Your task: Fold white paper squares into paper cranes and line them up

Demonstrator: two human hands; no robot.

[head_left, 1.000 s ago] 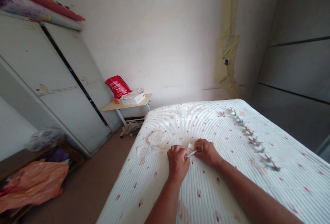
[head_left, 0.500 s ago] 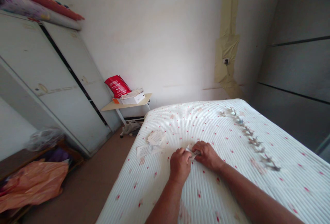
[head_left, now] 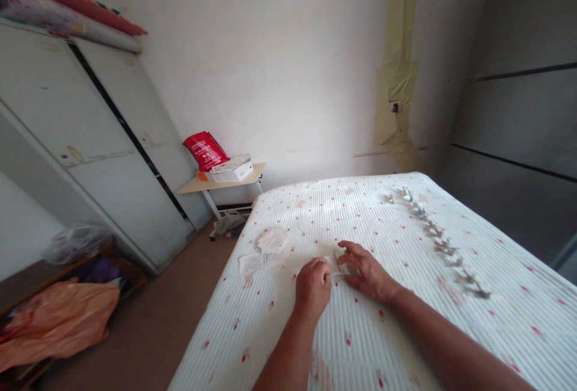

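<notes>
On the bed's white quilted cover, a small piece of printed paper lies between my hands. My left hand is closed, pinching the paper's left edge between thumb and fingers. Over the paper's right side is my right hand, its fingers spread and apart. Part of the paper is hidden behind the fingers. To the left lie several loose printed paper pieces, overlapping one another. Off to the right, a row of small folded paper figures runs along the cover.
Beyond the bed's far left corner, a small table holds a red bag and a white box. A grey cabinet stands at left. An orange plastic bag lies at lower left.
My right hand has let go of the paper, opened its fingers and shifted slightly right. More of the paper shows now. My left hand stays on its left edge.
</notes>
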